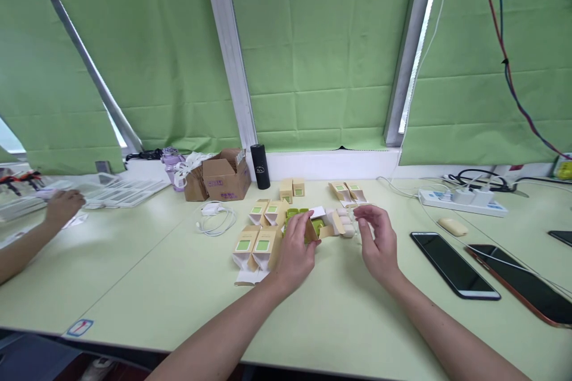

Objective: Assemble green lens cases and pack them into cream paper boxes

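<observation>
My left hand (298, 249) is closed round a small kraft-paper box (311, 231) with its flaps up. Just behind that box lie several green pieces (292, 213). To its right, pale rounded pieces (345, 223) sit in a cluster with an open flap beside them. My right hand (379, 245) hovers at the right of this cluster, fingers curved and thumb apart from the forefinger. A bit of clear material (357, 231) shows by its fingertips; whether it touches them is unclear. Left of my left hand stand several opened kraft boxes (254, 245) with green labels.
Small kraft boxes (292, 189) and two open ones (347, 191) stand farther back. A cardboard carton (227, 175), a black cylinder (260, 166) and a white cable (217, 217) lie left. Phones (453, 265) and a power strip (462, 202) are right. Another person's hand (64, 207) works far left.
</observation>
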